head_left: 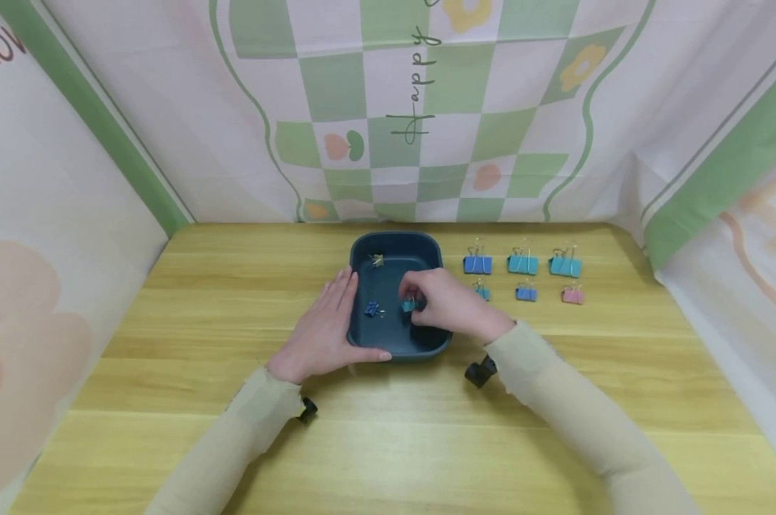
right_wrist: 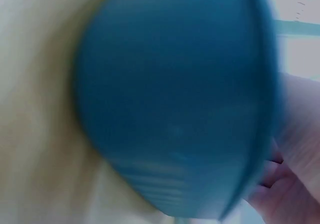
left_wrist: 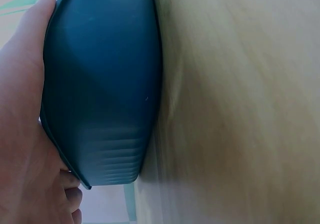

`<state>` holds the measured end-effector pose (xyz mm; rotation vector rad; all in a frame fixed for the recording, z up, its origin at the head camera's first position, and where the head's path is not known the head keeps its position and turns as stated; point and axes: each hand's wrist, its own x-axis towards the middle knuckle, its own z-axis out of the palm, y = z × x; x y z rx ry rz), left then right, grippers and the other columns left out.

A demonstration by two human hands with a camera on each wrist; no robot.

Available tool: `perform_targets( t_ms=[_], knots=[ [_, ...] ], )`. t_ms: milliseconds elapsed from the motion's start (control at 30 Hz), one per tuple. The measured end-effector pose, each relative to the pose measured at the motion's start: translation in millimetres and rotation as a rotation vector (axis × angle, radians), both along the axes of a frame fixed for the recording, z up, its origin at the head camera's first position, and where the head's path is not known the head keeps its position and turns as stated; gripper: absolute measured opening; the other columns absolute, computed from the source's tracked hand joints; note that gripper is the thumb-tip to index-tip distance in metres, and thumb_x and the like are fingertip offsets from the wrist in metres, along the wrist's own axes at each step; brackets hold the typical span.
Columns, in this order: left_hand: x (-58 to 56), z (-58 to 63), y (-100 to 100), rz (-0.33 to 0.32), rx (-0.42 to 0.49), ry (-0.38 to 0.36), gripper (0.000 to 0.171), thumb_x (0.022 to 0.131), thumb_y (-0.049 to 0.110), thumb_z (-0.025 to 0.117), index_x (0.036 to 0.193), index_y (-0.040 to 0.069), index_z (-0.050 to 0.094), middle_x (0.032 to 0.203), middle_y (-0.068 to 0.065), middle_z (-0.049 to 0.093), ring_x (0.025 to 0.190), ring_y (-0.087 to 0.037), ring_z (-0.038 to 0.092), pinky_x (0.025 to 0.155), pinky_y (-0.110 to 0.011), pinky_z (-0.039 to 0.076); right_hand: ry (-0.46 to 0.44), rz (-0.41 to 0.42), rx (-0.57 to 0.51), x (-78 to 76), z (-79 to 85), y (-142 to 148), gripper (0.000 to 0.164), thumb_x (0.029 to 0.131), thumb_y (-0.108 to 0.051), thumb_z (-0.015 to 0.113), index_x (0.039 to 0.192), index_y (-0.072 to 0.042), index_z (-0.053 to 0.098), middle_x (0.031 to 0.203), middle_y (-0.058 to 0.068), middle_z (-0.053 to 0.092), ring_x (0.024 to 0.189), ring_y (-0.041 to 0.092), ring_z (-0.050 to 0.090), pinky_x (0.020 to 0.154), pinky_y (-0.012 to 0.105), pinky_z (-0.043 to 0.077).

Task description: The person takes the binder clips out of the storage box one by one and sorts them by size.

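A dark blue rectangular bin (head_left: 397, 347) stands on the table in the head view. My left hand (head_left: 323, 325) rests against its left side with long straight fingers, the thumb along the front rim. In the left wrist view that hand (left_wrist: 25, 109) lies along the rim of the bin (left_wrist: 102, 84). Inside the bin, my right hand (head_left: 448, 304) pinches a small teal binder clip (head_left: 409, 305), partly covered by the fingers. A blue binder clip (head_left: 372, 309) and a gold one (head_left: 377, 260) lie on the bin's floor. The right wrist view is blurred; the bin (right_wrist: 175, 94) hides the fingertips there.
Right of the bin, two rows of binder clips lie on the wooden table (head_left: 233, 286). The back row has a blue clip (head_left: 478, 265) and two teal ones (head_left: 523, 264); the front row has small teal (head_left: 482, 292), blue (head_left: 526, 294) and pink (head_left: 573, 295) clips. Patterned cloth (head_left: 330, 86) hangs behind.
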<state>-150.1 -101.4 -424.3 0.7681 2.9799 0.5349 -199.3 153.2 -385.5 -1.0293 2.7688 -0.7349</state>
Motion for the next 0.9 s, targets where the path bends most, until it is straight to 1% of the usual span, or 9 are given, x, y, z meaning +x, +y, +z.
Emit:
perform_targets(
  t_ms=[200,333,433,567,767,900],
  knots=[
    [-0.3,-0.3,0,0.006,-0.015,-0.001,0.140,0.070,0.099,0.044,0.162,0.003,-0.001,0.170,-0.012,-0.004,0.153,-0.017,-0.009,0.123,-0.034,0.002,0.060,-0.035,-0.068,0.8,21.4,19,0.030,0.077,0.000,0.083,0.104,-0.006,0.072,0.094,0.000,0.070,0.086,0.021,0.066,0.076,0.039,0.057],
    [0.0,-0.7,0,0.002,-0.007,0.007,0.141,0.069,0.098,0.046,0.162,0.003,0.001,0.170,-0.013,-0.003,0.154,-0.018,-0.008,0.123,-0.036,0.003,0.048,-0.069,-0.084,2.5,34.6,33,0.032,0.079,0.001,0.081,0.108,-0.006,0.070,0.096,0.001,0.070,0.090,0.024,0.067,0.078,0.041,0.057],
    [0.3,-0.8,0,0.001,-0.002,0.015,0.141,0.069,0.098,0.048,0.162,0.002,0.001,0.170,-0.013,-0.002,0.154,-0.019,-0.007,0.123,-0.037,0.003,0.059,-0.096,-0.094,4.2,41.4,44,0.033,0.079,0.000,0.081,0.109,-0.006,0.070,0.097,0.002,0.070,0.090,0.024,0.066,0.079,0.043,0.057],
    [1.0,-0.7,1,-0.003,-0.008,0.021,0.141,0.069,0.098,0.047,0.162,0.002,0.001,0.169,-0.014,-0.003,0.154,-0.019,-0.008,0.123,-0.036,0.002,0.092,-0.117,-0.104,6.2,46.0,61,0.031,0.079,0.000,0.082,0.108,-0.006,0.070,0.098,0.003,0.071,0.088,0.023,0.067,0.078,0.045,0.057],
    [1.3,-0.3,1,-0.006,-0.005,0.019,0.141,0.070,0.098,0.046,0.162,0.002,0.000,0.169,-0.014,-0.003,0.154,-0.019,-0.008,0.123,-0.035,0.001,0.077,-0.147,-0.095,9.0,48.8,86,0.032,0.079,0.002,0.081,0.108,-0.007,0.070,0.099,0.003,0.071,0.088,0.024,0.068,0.078,0.042,0.057],
    [0.7,-0.8,1,-0.007,-0.004,0.029,0.140,0.070,0.098,0.046,0.162,0.002,0.001,0.169,-0.014,-0.003,0.154,-0.019,-0.007,0.123,-0.035,0.002,0.083,-0.156,-0.090,10.4,46.8,98,0.033,0.078,0.005,0.082,0.108,-0.004,0.071,0.100,0.006,0.072,0.087,0.024,0.068,0.078,0.042,0.057]
  ],
)
